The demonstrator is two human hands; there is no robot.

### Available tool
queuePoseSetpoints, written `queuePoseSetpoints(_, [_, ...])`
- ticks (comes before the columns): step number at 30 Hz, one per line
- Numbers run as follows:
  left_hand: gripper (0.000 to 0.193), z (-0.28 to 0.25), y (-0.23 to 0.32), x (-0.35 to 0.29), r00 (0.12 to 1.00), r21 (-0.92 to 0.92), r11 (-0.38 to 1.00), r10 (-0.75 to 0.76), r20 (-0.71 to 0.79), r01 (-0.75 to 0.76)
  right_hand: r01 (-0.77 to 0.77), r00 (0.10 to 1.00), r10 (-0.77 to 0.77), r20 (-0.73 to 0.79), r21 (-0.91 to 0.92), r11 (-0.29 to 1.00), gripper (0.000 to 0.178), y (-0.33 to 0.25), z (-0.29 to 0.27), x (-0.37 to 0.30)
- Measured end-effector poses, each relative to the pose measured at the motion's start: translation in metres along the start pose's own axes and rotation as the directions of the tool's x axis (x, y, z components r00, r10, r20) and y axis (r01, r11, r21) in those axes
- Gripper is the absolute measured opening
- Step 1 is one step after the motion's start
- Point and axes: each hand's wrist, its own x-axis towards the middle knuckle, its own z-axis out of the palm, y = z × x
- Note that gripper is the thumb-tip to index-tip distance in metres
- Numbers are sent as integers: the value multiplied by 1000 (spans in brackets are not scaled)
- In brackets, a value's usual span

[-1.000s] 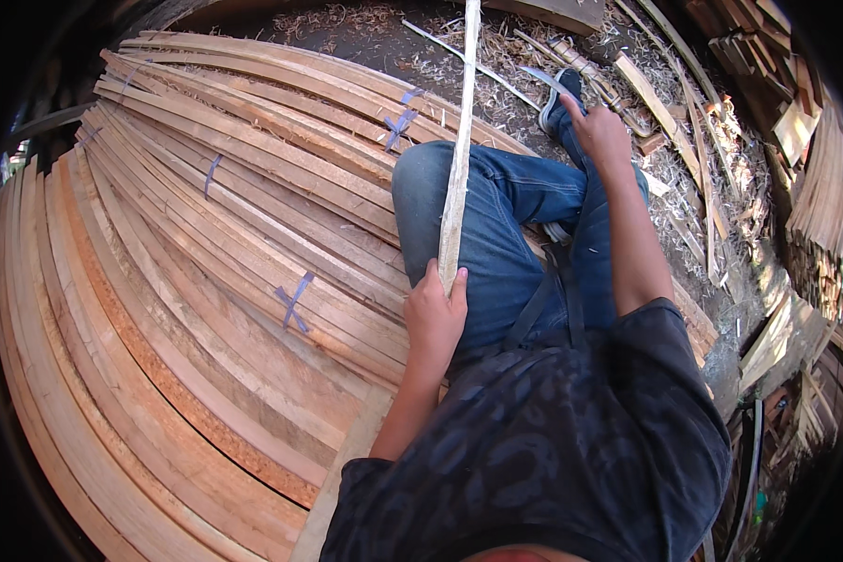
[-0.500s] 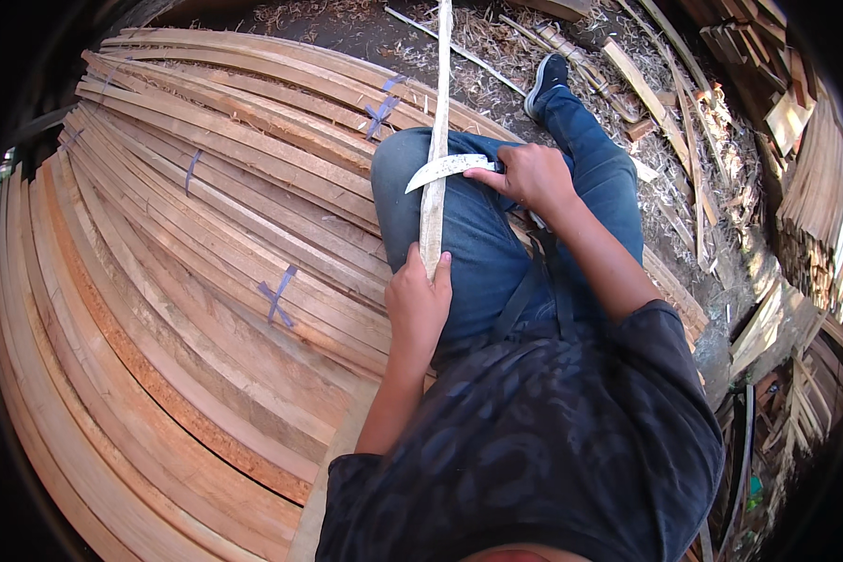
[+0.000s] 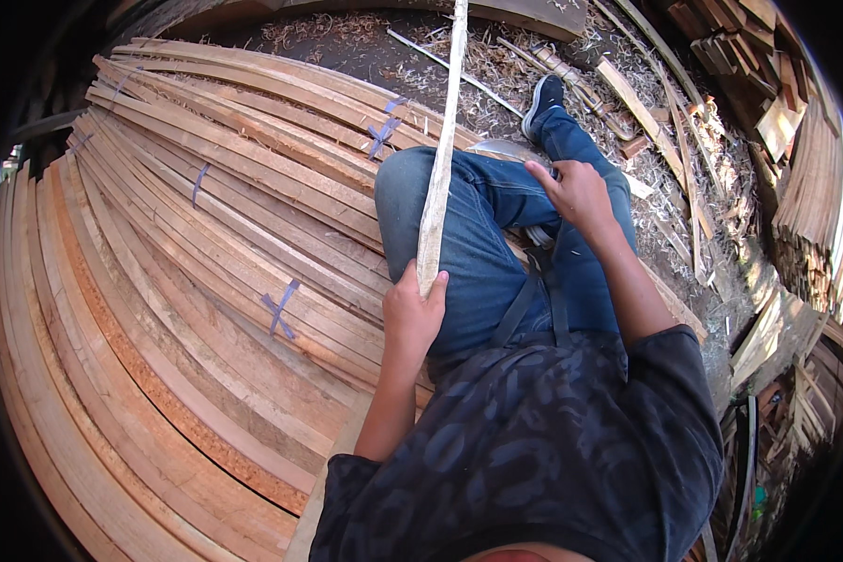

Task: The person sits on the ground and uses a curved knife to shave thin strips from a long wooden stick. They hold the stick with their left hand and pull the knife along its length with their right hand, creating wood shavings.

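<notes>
My left hand (image 3: 410,311) is closed around the near end of a long pale wooden strip (image 3: 443,140). The strip runs up and away across my bent left knee and past the top of the view. To its right, over my lower leg, my right hand (image 3: 583,195) holds a knife, thumb pointing left. Only a pale part of the knife's blade (image 3: 502,149) shows beyond the thumb, apart from the strip. Its handle is hidden by the hand.
Long sawn boards (image 3: 244,244) lie stacked on the left, some tied with purple bands (image 3: 281,307). Shavings and offcuts (image 3: 646,108) cover the ground by my foot. More wood pieces (image 3: 810,201) are piled at the right.
The knife has left the strip, moving right and away with my right hand. My left hand keeps its hold, and the strip's far end leans slightly more to the right.
</notes>
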Motion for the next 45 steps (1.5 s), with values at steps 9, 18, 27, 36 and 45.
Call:
queuePoseSetpoints(9, [21,-14,-1,-2,948,-484,826,-176,265,288,76,997,-78,-25,-72,994,82,-33,53,46])
queuePoseSetpoints(18, [19,-7,-6,1,962,-482,843,-136,238,238,345,939,-340,56,-151,926,77,-50,32,6])
queuePoseSetpoints(27, [16,-7,-3,-1,964,-491,840,-131,229,231,-116,981,114,-155,-3,993,82,-5,27,95])
queuePoseSetpoints(36, [23,-17,-10,-14,996,-217,974,-45,70,60,102,994,-106,21,164,981,67,-39,32,-7])
queuePoseSetpoints(45, [26,-13,-23,-18,999,81,996,45,-31,-42,299,949,-310,-51,-154,942,73,-52,35,22])
